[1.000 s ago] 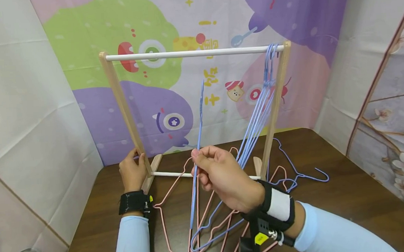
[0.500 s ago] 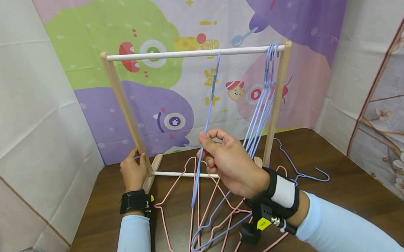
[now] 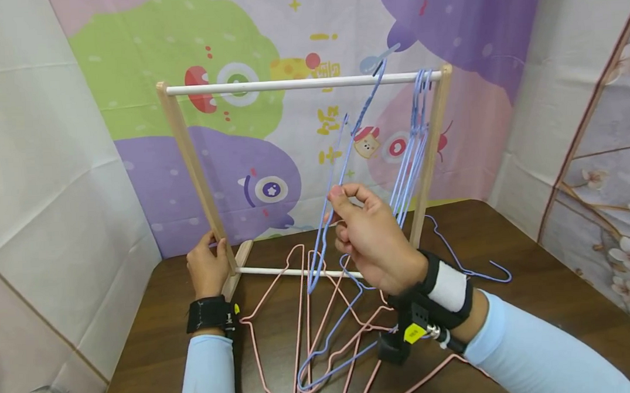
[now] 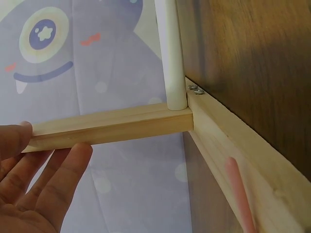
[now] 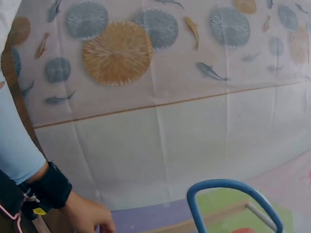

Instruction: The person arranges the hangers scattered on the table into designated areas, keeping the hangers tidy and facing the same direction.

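My left hand (image 3: pixel 208 265) grips the lower left post (image 3: pixel 193 166) of a small wooden clothes rack. In the left wrist view, the thumb lies on one side of that post (image 4: pixel 112 127) and the fingers on the other. My right hand (image 3: pixel 372 235) pinches a blue clothes hanger (image 3: pixel 365 109) by its side, thumb against forefinger. The hanger stands nearly upright and edge-on, its hook overlapping the rack's white top rail (image 3: pixel 268 85). One rounded end of this hanger (image 5: pixel 218 183) shows in the right wrist view; the right hand is hidden there.
Several blue hangers (image 3: pixel 412 157) hang bunched at the rail's right end. Pink hangers (image 3: pixel 254 346) lie spread over the brown table (image 3: pixel 152 344), with a blue hanger (image 3: pixel 331 336) among them. Another blue hanger (image 3: pixel 487 276) lies behind the right post. A printed cloth (image 3: pixel 161 185) hangs behind.
My right hand has risen and moved right with the blue hanger, whose hook now reaches the top rail. The hanger has turned slightly. My left hand stays on the post.
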The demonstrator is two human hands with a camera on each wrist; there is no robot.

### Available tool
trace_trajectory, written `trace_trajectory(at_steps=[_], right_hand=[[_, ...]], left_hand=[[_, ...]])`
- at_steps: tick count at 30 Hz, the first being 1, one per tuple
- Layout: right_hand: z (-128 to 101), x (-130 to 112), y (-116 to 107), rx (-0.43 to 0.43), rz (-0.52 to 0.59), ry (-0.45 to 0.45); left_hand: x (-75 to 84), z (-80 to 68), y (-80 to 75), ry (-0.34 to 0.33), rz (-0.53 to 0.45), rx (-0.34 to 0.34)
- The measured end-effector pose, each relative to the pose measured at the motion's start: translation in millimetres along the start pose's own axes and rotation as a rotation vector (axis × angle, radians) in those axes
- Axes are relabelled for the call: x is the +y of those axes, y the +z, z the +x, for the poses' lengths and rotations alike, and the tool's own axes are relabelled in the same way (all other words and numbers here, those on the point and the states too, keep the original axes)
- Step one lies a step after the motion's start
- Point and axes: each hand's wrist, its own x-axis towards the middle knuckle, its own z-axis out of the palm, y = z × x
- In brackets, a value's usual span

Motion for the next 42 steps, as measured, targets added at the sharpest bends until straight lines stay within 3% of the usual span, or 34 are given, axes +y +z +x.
trace_trajectory(at_steps=[11,42], right_hand=[[7.2,-11.8,-14.7,0.066,0.064,-0.005],[-1.5,-16.0,-45.6,0.07,0.061,-0.005]], left_hand=[[-1.2,-0.7,1.0,0.001,0.003,-0.014],[-0.5,0.0,0.7,0.003,-0.005,-0.008]])
